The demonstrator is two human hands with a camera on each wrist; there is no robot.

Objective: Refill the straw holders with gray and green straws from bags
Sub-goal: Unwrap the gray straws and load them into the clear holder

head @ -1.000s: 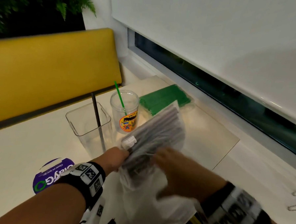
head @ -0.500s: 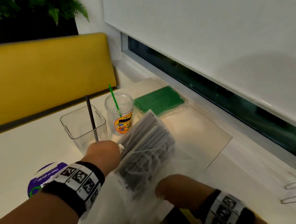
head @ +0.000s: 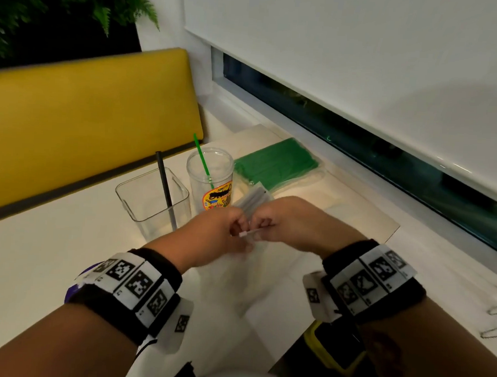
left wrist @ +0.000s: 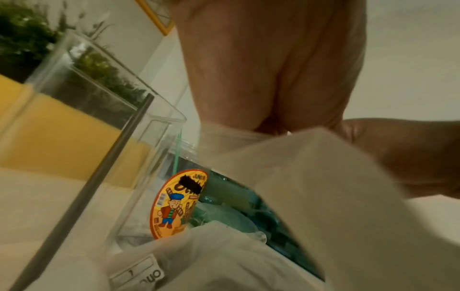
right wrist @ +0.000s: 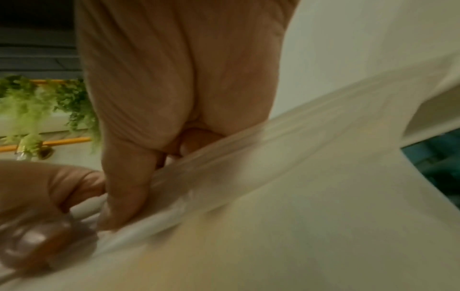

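Observation:
A clear bag of gray straws (head: 254, 198) lies on the table between my two hands. My left hand (head: 224, 233) and right hand (head: 271, 222) both pinch its top edge by a white zip strip (head: 249, 233), knuckles almost touching. The pinch shows close up in the right wrist view, on the bag's sealed edge (right wrist: 224, 167). Behind stand a square clear holder (head: 151, 200) with one gray straw (head: 165, 188) and a round clear cup (head: 210, 180) with one green straw (head: 202, 158). A bag of green straws (head: 274, 163) lies beyond the cup.
A yellow bench back (head: 87, 116) runs along the table's far side. The window sill (head: 357, 176) borders the right. A purple round lid (head: 75, 283) lies under my left wrist. Wire clips (head: 496, 319) sit at the right edge.
The gray straw bag has gone from held up and tilted to lying low on the table. Both hands have come together at its top edge.

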